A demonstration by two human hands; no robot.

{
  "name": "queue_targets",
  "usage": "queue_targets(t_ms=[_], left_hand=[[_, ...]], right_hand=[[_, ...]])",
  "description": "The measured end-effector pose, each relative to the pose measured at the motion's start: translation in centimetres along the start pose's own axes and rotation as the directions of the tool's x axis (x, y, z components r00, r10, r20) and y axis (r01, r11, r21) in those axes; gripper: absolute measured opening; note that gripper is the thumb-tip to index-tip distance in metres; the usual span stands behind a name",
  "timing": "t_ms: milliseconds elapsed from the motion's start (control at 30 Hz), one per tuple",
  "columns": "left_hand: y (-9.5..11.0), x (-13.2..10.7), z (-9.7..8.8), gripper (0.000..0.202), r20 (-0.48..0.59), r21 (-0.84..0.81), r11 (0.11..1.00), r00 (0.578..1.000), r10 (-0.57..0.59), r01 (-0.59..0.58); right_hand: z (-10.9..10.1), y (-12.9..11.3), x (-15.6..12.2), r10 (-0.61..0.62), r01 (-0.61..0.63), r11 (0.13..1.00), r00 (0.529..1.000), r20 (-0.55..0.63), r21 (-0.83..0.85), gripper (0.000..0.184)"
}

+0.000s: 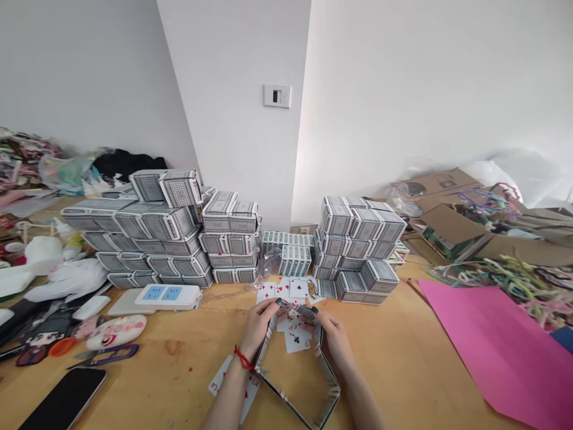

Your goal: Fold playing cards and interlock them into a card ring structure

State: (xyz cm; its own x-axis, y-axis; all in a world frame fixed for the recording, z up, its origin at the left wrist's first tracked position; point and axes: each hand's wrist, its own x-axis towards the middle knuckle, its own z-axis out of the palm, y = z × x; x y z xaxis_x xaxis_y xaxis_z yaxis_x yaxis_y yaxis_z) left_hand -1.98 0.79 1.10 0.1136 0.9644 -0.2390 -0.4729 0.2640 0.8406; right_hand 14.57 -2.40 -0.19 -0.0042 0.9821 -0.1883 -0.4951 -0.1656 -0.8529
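Between my hands is a loop of folded playing cards (329, 382), bent into an uneven ring that stands on edge over the wooden table. My left hand (262, 325), below which a red cord bracelet circles the wrist, pinches the far left part of the loop. On the far right part, the fingers of my right hand (329, 328) are closed. The two hands nearly meet at the far side. Loose playing cards (298, 341) lie face up inside and beyond the loop. Two more cards (220, 377) show partly under my left forearm.
Stacked card-built blocks (170, 224) rise at the left, with another stack (358, 239) at the right. A power strip (168, 295), a phone (67, 399) and a utility knife (111, 355) lie left. Pink paper (505, 352), coloured cords (528, 292) and a cardboard box (456, 233) are right.
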Motion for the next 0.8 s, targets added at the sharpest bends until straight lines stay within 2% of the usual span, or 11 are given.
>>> queue_targets(t_ms=[200, 467, 800], left_hand=[[-0.1, 0.0, 0.0, 0.024, 0.038, 0.087, 0.996, 0.999, 0.001, -0.004], [0.4, -0.3, 0.4, 0.022, 0.033, 0.238, 0.971, 0.999, 0.019, -0.026], [0.8, -0.8, 0.8, 0.02, 0.008, 0.297, 0.952, 0.997, 0.076, -0.075]], right_hand=[[0.0, -0.1, 0.0, -0.022, 0.023, 0.998, 1.0, 0.019, -0.053, 0.031], [0.0, 0.3, 0.1, -0.036, 0.037, 0.996, 0.999, 0.006, -0.077, 0.031], [0.0, 0.4, 0.2, -0.044, 0.042, 0.993, 0.999, -0.014, -0.109, 0.032]])
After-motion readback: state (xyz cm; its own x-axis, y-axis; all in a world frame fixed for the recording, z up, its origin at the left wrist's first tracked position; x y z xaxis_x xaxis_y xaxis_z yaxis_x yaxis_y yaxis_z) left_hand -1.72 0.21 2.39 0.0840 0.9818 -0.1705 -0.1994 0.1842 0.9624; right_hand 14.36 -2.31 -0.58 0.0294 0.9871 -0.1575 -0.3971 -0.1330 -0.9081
